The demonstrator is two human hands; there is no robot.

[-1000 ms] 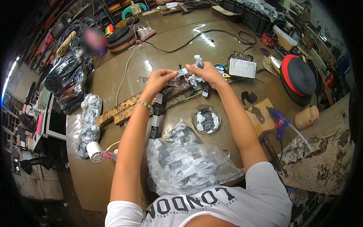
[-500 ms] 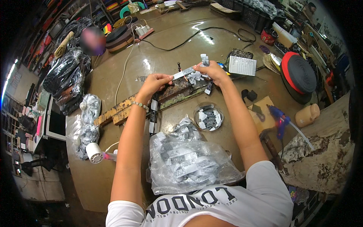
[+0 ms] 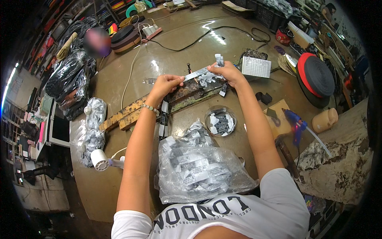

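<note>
A narrow white and grey label strip (image 3: 197, 73) is stretched between my two hands, above a worn yellow and rusty metal bar (image 3: 131, 113). The fingers of my left hand (image 3: 167, 85) pinch its left end. At the other end, my right hand (image 3: 227, 73) grips it, with a folded bit of strip sticking up past the thumb. Just under the strip, a small pile of cut labels (image 3: 207, 81) lies on the bar, beside an upright bolt (image 3: 189, 68). From below my left wrist hangs a black and white strip (image 3: 163, 119).
Near me lies a clear plastic bag (image 3: 203, 169) full of labels. Beyond it stands a round clear tub (image 3: 221, 122) of dark labels. A blue glue gun (image 3: 295, 123), a red and black webbing roll (image 3: 316, 77) and a hammer (image 3: 287, 156) are at right; a small white fan (image 3: 100, 160) is at left.
Both hands have shifted slightly, my left one a little to the right and up. The strip stays held between them.
</note>
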